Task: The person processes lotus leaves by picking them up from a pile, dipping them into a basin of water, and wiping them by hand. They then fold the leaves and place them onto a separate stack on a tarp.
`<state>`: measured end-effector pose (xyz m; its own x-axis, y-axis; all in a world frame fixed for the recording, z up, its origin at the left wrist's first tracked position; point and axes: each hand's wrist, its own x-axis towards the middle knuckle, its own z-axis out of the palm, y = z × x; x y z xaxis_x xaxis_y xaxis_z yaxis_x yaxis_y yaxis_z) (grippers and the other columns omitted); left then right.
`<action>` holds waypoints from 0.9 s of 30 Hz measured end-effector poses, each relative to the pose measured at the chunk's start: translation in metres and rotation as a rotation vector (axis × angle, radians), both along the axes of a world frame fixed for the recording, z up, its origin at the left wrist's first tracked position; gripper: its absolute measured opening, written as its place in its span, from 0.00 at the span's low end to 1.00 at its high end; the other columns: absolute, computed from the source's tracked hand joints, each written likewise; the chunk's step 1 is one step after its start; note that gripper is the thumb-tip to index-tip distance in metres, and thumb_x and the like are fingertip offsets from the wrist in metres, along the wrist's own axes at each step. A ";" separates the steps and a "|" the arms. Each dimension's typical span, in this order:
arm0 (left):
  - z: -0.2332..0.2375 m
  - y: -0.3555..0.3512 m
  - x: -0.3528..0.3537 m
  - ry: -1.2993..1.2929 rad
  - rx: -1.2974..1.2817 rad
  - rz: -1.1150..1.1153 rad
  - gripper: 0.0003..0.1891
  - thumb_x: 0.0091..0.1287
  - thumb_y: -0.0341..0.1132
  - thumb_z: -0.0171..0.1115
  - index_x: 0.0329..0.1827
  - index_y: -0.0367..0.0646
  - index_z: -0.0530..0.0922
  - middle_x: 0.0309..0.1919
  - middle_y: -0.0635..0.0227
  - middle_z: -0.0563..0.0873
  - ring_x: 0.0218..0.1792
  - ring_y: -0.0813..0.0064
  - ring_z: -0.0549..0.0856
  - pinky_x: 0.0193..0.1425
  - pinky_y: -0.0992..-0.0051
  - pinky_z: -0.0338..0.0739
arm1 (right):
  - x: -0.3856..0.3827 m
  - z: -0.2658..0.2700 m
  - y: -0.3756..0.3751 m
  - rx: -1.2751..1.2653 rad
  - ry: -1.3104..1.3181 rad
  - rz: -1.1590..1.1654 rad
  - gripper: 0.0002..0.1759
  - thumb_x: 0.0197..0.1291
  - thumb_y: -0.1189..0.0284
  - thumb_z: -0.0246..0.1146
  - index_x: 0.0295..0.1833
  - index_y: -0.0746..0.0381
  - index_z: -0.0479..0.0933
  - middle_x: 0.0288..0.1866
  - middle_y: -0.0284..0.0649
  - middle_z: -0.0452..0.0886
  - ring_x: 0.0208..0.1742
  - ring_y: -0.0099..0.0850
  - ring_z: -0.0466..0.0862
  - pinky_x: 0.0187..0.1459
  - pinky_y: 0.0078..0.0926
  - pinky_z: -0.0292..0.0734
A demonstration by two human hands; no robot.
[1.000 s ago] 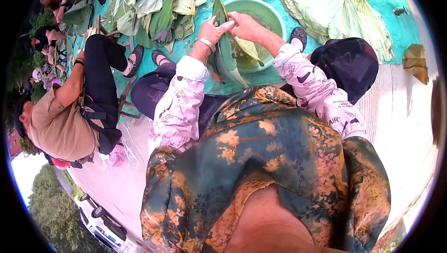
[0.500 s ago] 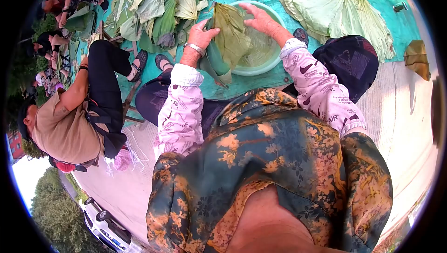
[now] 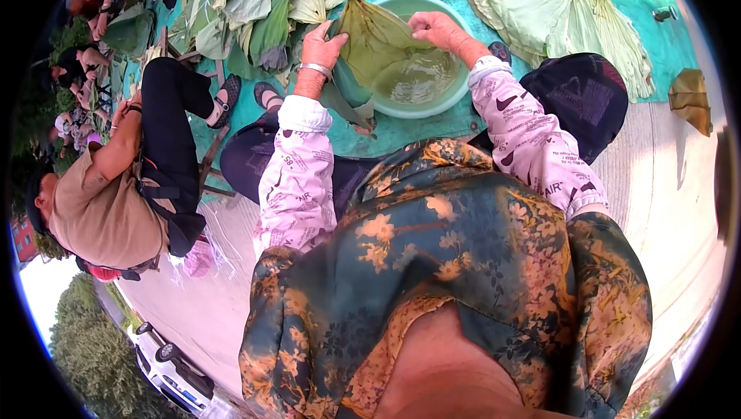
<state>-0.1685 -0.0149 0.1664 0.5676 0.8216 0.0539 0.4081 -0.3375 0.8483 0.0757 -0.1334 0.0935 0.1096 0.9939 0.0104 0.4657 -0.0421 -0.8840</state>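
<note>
A large yellow-green lotus leaf [image 3: 372,39] is spread between my hands, its lower part hanging over a pale green basin [image 3: 463,83] of water [image 3: 421,79]. My left hand [image 3: 321,47], with a bracelet at the wrist, is closed on the leaf's left side. Fingers bent, my right hand [image 3: 437,32] pinches its right edge above the basin. A darker green leaf [image 3: 346,103] hangs below my left hand, beside the basin's left wall.
Piled lotus leaves [image 3: 270,2] lie at the upper left and a fanned stack [image 3: 559,18] at the right, on a teal tarp [image 3: 394,135]. A person [image 3: 116,195] sits on my left. A brown folded leaf [image 3: 691,101] lies far right.
My right hand has gone from spread fingers over the basin to pinching the leaf's edge. The leaf is now opened wider across the basin, and my left hand has moved slightly up and left.
</note>
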 end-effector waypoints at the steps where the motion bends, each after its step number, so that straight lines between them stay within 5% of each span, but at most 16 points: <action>1: -0.006 0.004 0.000 -0.034 0.033 0.017 0.16 0.51 0.29 0.64 0.45 0.38 0.78 0.32 0.74 0.83 0.30 0.85 0.77 0.39 0.82 0.73 | -0.001 -0.002 0.000 -0.001 -0.004 0.021 0.10 0.47 0.73 0.64 0.38 0.60 0.75 0.27 0.35 0.77 0.31 0.26 0.75 0.37 0.25 0.71; 4: -0.002 0.001 0.000 -0.125 -0.037 0.051 0.19 0.49 0.31 0.65 0.45 0.35 0.77 0.31 0.67 0.84 0.30 0.81 0.79 0.40 0.79 0.73 | 0.001 0.000 0.001 0.088 0.201 -0.023 0.09 0.50 0.72 0.62 0.39 0.61 0.74 0.28 0.33 0.77 0.31 0.23 0.74 0.36 0.23 0.70; 13: 0.005 -0.002 -0.005 -0.261 -0.169 0.147 0.18 0.50 0.29 0.66 0.45 0.37 0.77 0.33 0.71 0.83 0.31 0.83 0.78 0.39 0.80 0.73 | -0.005 0.041 0.006 0.174 0.187 -0.122 0.09 0.53 0.71 0.60 0.39 0.63 0.73 0.30 0.34 0.77 0.32 0.23 0.74 0.39 0.21 0.71; 19: -0.004 -0.001 -0.003 -0.203 -0.365 0.203 0.19 0.47 0.25 0.68 0.44 0.36 0.77 0.34 0.67 0.83 0.33 0.78 0.80 0.42 0.78 0.73 | -0.006 0.078 0.006 0.201 -0.028 -0.183 0.10 0.54 0.67 0.57 0.40 0.57 0.74 0.32 0.43 0.79 0.36 0.37 0.78 0.41 0.30 0.72; 20: -0.028 0.012 -0.008 -0.250 -0.347 0.225 0.17 0.47 0.24 0.67 0.43 0.36 0.77 0.34 0.66 0.83 0.34 0.78 0.80 0.43 0.77 0.74 | -0.003 0.087 0.006 0.212 -0.052 -0.223 0.10 0.53 0.66 0.57 0.40 0.58 0.74 0.33 0.43 0.79 0.36 0.37 0.78 0.41 0.30 0.72; 27: -0.012 0.008 -0.002 -0.214 -0.325 0.159 0.16 0.50 0.26 0.65 0.44 0.36 0.78 0.36 0.66 0.82 0.37 0.78 0.79 0.45 0.79 0.72 | 0.063 0.110 0.028 0.315 -0.035 -0.533 0.11 0.49 0.65 0.60 0.38 0.59 0.77 0.34 0.44 0.80 0.38 0.40 0.79 0.42 0.32 0.72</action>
